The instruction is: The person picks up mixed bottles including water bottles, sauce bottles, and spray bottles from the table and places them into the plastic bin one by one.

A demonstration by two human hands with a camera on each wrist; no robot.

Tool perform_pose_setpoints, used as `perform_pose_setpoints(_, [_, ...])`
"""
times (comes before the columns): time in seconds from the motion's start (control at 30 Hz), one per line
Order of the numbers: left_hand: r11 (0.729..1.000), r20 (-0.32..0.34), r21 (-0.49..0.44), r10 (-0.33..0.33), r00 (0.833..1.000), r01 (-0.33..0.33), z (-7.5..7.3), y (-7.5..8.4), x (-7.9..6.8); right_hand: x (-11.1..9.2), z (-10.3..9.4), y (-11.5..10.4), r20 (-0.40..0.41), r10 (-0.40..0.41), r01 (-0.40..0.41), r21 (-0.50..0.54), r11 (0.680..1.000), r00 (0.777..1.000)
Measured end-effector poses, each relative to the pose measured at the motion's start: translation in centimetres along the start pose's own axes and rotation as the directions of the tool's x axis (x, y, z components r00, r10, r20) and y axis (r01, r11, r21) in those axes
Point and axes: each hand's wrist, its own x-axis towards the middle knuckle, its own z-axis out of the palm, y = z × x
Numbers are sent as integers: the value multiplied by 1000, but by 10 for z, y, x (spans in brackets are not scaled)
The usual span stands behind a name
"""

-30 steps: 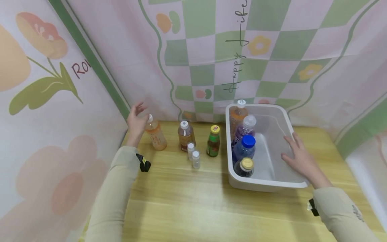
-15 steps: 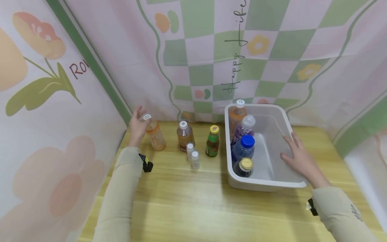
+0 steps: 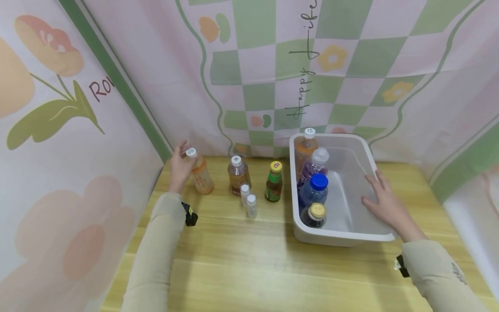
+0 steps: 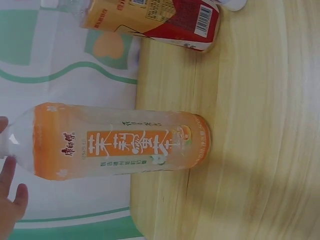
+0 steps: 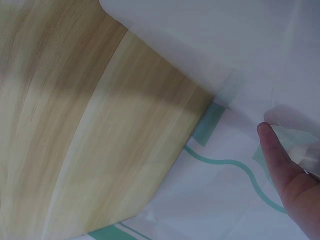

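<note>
My left hand (image 3: pixel 181 168) has its fingers and thumb around the neck of a jasmine tea bottle (image 3: pixel 202 178), which stands on the table at the left. The left wrist view shows the orange-and-clear label of this tea bottle (image 4: pixel 125 142), with fingertips (image 4: pixel 7 172) on either side of its neck. At the right rim of a white plastic bin (image 3: pixel 351 236) is my right hand (image 3: pixel 390 210), its fingers straight and spread. The right wrist view catches one finger (image 5: pixel 275 155) beside the bin's pale wall; the other fingers are mostly hidden there.
Between left hand and bin stand a brown drink bottle (image 3: pixel 238 175), two small white-capped bottles (image 3: pixel 251 207) and a yellow-capped green-labelled bottle (image 3: pixel 274 184). Several bottles, one blue-capped (image 3: pixel 314 190), line the bin's left side. A patterned curtain (image 3: pixel 257 65) hangs behind the table.
My left hand has come down and right, closing around the tea bottle's neck; the bottle's top has shifted slightly. My right hand stays at the bin.
</note>
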Motion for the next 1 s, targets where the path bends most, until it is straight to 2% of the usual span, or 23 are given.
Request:
perform_pose_setpoints(0.37, [999, -43, -48, 9, 999, -11, -1, 3, -3, 0, 0, -1, 5, 12, -12, -9, 1000, 1000])
perform_pose_setpoints(0.57, [996, -118, -53, 66, 991, -72, -9, 10, -4, 0, 0, 0, 0, 7, -7, -2, 1000, 1000])
perform_pose_setpoints(0.77, [995, -144, -70, 62, 988, -73, -14, 24, 0, 1, 0, 0, -7, -4, 4, 13, 1000, 1000])
perform_pose_setpoints(1.0, [986, -175, -92, 125, 977, -142, -19, 54, 3, -1, 0, -1, 7, 3, -3, 14, 1000, 1000])
